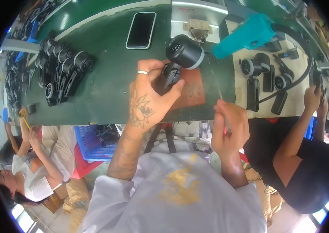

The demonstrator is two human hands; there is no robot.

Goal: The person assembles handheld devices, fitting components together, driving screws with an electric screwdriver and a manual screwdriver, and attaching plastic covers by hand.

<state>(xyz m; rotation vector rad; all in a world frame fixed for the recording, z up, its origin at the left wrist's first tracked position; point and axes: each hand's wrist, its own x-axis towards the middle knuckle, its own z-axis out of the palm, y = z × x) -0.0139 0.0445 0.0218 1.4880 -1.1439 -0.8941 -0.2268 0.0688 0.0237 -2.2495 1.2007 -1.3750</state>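
Note:
My left hand [151, 91] is closed around the handle of a black handheld device [184, 52] with a round, perforated head and a grey rim. The device is tilted, head up and to the right, over a reddish-brown pad [191, 91] on the green table. To the right of the pad, just above the table's front edge, my right hand [230, 128] is closed on a slim tool [219, 87] with a thin shaft pointing away from me. Blur hides the tool's exact kind. The tool's tip is apart from the device.
Several similar black devices [61, 66] cluster on the left; more parts [252, 70] lie on a pale board at right. A phone [141, 31], a teal corded tool [246, 35] and a metal fixture [199, 29] stand farther back. Below are a blue crate [90, 143] and co-workers on both sides.

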